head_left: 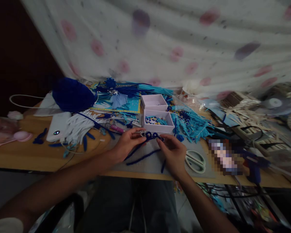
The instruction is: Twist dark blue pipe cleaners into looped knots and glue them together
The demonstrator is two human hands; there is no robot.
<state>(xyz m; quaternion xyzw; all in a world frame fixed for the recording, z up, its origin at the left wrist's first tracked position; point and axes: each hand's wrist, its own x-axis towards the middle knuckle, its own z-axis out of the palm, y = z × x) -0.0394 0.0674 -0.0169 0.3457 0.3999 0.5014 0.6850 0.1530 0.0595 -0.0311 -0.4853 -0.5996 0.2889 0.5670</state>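
Observation:
My left hand [127,142] and my right hand [173,153] meet over a grey mat [150,165] at the table's front edge. Both pinch a dark blue pipe cleaner [152,136] that is bent into small loops between my fingertips. Its loose ends trail down across the mat toward me. A second blue pipe cleaner piece [142,158] lies on the mat under my hands. Just behind my hands stands a white open box [157,122] holding small blue and yellow bits.
White-handled scissors [196,160] lie right of my right hand. A blue glue gun [253,165] sits further right. A white power bank [57,126], a dark blue pompom [71,94], light blue fringe pieces [192,124] and a second white box [154,102] crowd the wooden table [26,155].

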